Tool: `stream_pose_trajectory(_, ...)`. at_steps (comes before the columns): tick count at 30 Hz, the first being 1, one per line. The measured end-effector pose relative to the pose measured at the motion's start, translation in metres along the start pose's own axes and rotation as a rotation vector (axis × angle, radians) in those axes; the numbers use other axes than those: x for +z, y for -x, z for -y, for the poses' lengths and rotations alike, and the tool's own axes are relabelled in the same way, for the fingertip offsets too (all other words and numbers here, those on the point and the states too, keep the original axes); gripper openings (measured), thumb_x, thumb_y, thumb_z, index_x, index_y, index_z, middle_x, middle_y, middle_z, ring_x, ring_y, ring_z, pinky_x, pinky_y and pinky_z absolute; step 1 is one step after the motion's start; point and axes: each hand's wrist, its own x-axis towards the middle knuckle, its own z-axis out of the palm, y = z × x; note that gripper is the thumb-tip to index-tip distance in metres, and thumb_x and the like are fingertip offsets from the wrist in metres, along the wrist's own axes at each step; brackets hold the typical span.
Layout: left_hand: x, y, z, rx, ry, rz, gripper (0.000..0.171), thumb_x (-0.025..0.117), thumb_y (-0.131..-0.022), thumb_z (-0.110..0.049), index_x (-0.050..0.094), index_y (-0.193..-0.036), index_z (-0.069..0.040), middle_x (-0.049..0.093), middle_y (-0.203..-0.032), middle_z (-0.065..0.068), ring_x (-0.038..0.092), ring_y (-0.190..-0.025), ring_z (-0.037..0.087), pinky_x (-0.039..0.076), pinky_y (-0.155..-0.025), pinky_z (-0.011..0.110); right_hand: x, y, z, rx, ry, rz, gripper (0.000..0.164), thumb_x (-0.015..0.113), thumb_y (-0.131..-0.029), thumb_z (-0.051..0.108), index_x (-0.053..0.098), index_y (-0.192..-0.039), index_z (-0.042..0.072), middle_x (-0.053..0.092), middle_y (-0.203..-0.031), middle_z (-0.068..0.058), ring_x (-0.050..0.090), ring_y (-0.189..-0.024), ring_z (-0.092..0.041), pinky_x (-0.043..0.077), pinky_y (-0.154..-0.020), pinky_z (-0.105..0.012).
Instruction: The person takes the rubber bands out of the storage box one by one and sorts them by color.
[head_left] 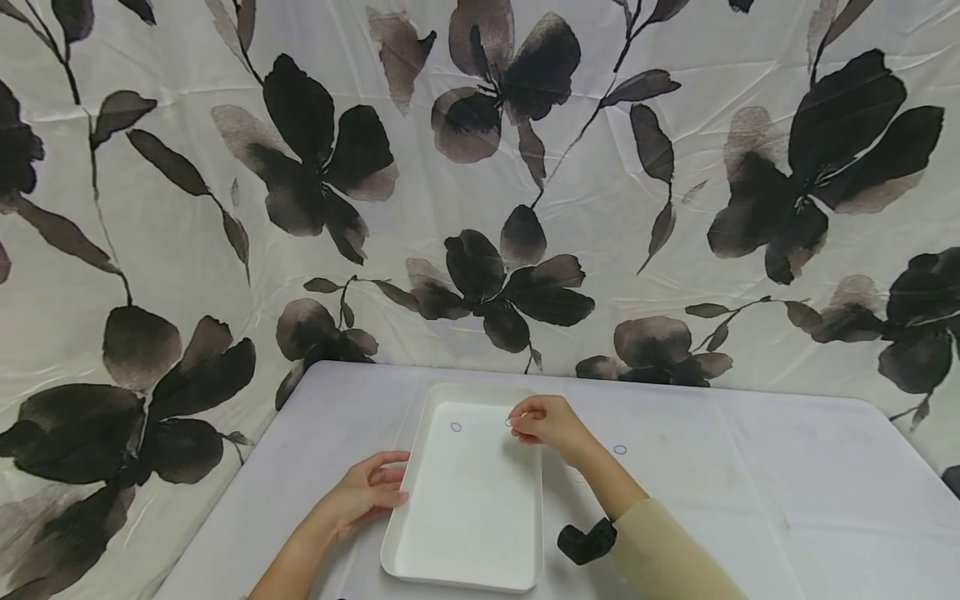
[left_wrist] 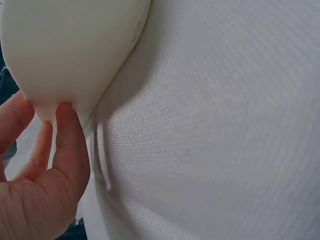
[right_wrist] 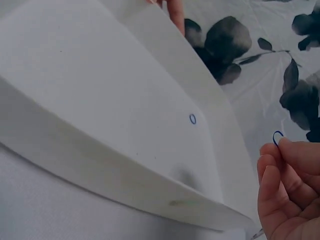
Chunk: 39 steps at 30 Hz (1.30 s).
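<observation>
A white rectangular tray (head_left: 465, 500) lies on the table in the head view. My left hand (head_left: 363, 493) touches its left side; the left wrist view shows the fingertips (left_wrist: 65, 112) against the tray's outer wall. Over the tray's far right part, my right hand (head_left: 553, 427) pinches a small blue ring (right_wrist: 278, 137) between thumb and finger. Another small blue ring (head_left: 456, 427) lies flat inside the tray, near its far left corner. What the held ring is made of cannot be told.
A third blue ring (head_left: 620, 449) lies on the white-covered table (head_left: 750, 500), right of the tray. A black object (head_left: 587, 542) sits by the right sleeve. Behind the table hangs a white cloth (head_left: 420, 200) with dark flowers.
</observation>
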Motion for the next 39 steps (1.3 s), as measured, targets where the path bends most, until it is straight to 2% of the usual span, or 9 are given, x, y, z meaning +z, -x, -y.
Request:
stream_pose_trajectory(9,-0.001,0.0,0.001,-0.008,0.005,-0.004,0.071,0.069,-0.076,0.006,0.032,-0.137,0.007,0.058,-0.113,0.015,0.059,-0.098,0.02,0.052,-0.08,0.033,-0.021,0.008,-0.003,0.023,0.037,-0.014,0.012,0.061,-0.086,-0.002,0.062,-0.095,-0.011,0.066,-0.078,-0.009,0.062,-0.071,-0.014,0.054,-0.067,-0.027)
stream_pose_trajectory(16,-0.001,0.001,0.0,0.004,0.01,0.022,0.071,0.067,-0.077,0.007,0.03,-0.137,0.008,0.056,-0.116,0.018,0.059,-0.096,0.019,0.052,-0.079,0.032,-0.035,0.013,-0.007,0.024,0.053,-0.014,0.015,0.062,-0.086,0.001,0.062,-0.096,-0.01,0.067,-0.078,-0.008,0.063,-0.072,-0.015,0.054,-0.067,-0.027)
stream_pose_trajectory(22,-0.002,0.0,0.001,0.009,0.016,0.033,0.071,0.067,-0.077,0.006,0.03,-0.137,0.008,0.058,-0.114,0.017,0.06,-0.097,0.022,0.052,-0.079,0.033,-0.046,0.018,-0.006,0.067,0.068,-0.028,0.014,0.062,-0.087,0.003,0.062,-0.096,-0.008,0.067,-0.078,-0.007,0.064,-0.073,-0.017,0.054,-0.068,-0.028)
stream_pose_trajectory(29,-0.002,0.0,0.001,0.022,0.03,0.043,0.072,0.067,-0.076,0.007,0.029,-0.138,0.008,0.059,-0.113,0.016,0.061,-0.098,0.023,0.052,-0.079,0.033,-0.061,0.023,-0.008,0.073,0.067,-0.02,0.016,0.061,-0.087,0.002,0.061,-0.098,-0.009,0.067,-0.079,-0.007,0.065,-0.079,-0.023,0.055,-0.071,-0.032)
stream_pose_trajectory(39,-0.002,0.0,0.001,0.023,0.035,0.05,0.073,0.066,-0.077,0.007,0.028,-0.139,0.008,0.057,-0.114,0.018,0.06,-0.099,0.024,0.052,-0.081,0.034,-0.088,0.035,-0.021,0.078,0.049,-0.01,0.02,0.06,-0.089,0.003,0.059,-0.101,-0.012,0.067,-0.08,-0.007,0.065,-0.077,-0.018,0.054,-0.07,-0.028)
